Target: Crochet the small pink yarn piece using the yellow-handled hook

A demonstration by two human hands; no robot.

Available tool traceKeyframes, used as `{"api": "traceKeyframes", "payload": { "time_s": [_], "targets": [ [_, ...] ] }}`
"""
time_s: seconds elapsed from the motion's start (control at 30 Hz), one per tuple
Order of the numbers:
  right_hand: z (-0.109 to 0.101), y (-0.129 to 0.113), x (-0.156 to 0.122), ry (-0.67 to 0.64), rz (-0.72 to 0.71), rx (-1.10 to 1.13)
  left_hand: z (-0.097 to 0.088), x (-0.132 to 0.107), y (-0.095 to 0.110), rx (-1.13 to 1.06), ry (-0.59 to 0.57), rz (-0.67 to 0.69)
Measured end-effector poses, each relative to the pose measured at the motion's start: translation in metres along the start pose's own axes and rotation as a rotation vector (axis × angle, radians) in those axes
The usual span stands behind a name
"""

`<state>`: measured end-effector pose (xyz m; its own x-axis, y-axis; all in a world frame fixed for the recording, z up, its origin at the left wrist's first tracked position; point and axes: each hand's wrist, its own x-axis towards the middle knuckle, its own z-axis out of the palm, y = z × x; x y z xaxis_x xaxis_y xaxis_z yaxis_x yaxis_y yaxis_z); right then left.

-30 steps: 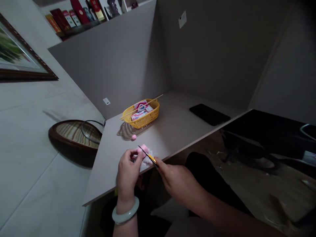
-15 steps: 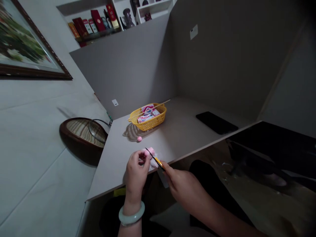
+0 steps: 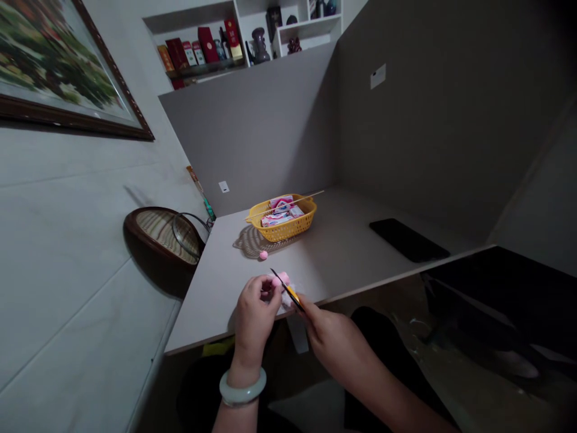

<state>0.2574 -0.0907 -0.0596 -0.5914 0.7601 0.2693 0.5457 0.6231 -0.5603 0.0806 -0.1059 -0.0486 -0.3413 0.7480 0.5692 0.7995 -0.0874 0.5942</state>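
My left hand [image 3: 255, 315], with a pale jade bangle [image 3: 243, 388] on the wrist, is closed in a pinch on a small pink lump [image 3: 280, 279] just above the table's front edge. My right hand [image 3: 331, 341] is closed on a small tool with a yellow handle and a dark blade [image 3: 285, 289]. The blade lies against the pink lump. A crumpled clear wrapper [image 3: 286, 300] sits under the hands. A small pink ball [image 3: 264, 255] lies alone on the table farther back.
A yellow basket [image 3: 301, 225] of small packets stands behind, with a thin wooden stick [image 3: 315, 195] across its rim. A black phone [image 3: 408, 239] lies at the right. The grey table [image 3: 342, 252] is walled by grey partitions. A framed oval object [image 3: 161, 239] leans at the left.
The camera has tilted up and to the left, so everything sits lower and more to the right in the picture. Both hands keep the same hold on the pink lump and the tool.
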Motion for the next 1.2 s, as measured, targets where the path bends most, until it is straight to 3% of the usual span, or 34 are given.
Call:
{"api": "traceKeyframes", "payload": {
  "time_s": [0.2,0.43,0.67,0.87,1.1,1.2],
  "targets": [
    [0.005,0.01,-0.022,-0.017,-0.007,0.007,0.001,0.0,-0.001,-0.027,0.019,-0.016],
    [0.002,0.002,0.002,0.023,-0.027,-0.096,0.0,0.002,-0.001,-0.058,0.016,-0.1],
    [0.007,0.012,-0.02,0.007,-0.034,-0.064,0.001,0.001,-0.004,-0.039,0.034,-0.071],
    [0.004,0.001,0.003,0.009,-0.024,-0.112,0.001,0.001,-0.003,-0.045,0.037,-0.104],
    [0.005,0.009,-0.018,0.04,-0.045,-0.063,0.001,0.0,-0.003,-0.052,0.043,-0.067],
    [0.002,0.007,-0.012,0.037,-0.027,-0.078,0.0,0.001,-0.002,-0.061,0.032,-0.063]
  ]
}}
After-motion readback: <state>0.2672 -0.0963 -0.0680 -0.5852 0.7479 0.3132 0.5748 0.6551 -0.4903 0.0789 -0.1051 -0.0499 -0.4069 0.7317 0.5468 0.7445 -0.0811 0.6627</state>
